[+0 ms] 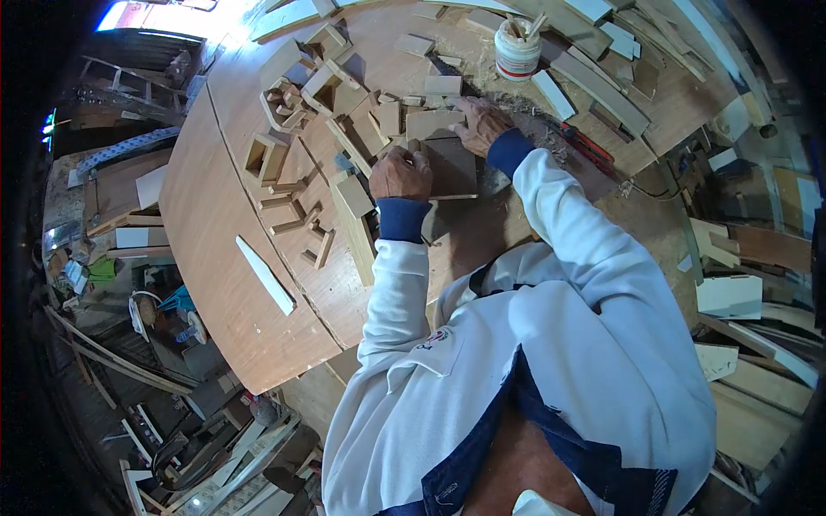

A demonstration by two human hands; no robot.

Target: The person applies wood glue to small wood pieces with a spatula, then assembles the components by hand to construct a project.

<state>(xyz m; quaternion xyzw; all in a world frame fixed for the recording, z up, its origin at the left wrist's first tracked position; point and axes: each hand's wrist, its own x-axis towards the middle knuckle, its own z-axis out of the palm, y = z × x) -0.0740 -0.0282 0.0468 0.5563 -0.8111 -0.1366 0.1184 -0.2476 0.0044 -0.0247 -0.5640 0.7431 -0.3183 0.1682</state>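
Observation:
My left hand (402, 175) is closed, its fingers pressed together at the left edge of a flat brown board (453, 170). What lies between those fingertips is hidden. My right hand (483, 126) reaches in from the right, with its thumb and forefinger around the right end of a light wooden block (433, 125). This block lies along the far side of the brown board. Just left of my left hand, a narrow wooden strip (348, 148) slants across the worktable (232, 284). Small wood offcuts (391, 118) sit close beyond the hands.
Several small box-like wooden frames (266, 158) stand on the left. A white tub (517, 53) with sticks in it is at the back. Red-handled pliers (588, 146) lie to the right. A pale pointed strip (265, 275) rests near the front left. Planks and scraps surround the table.

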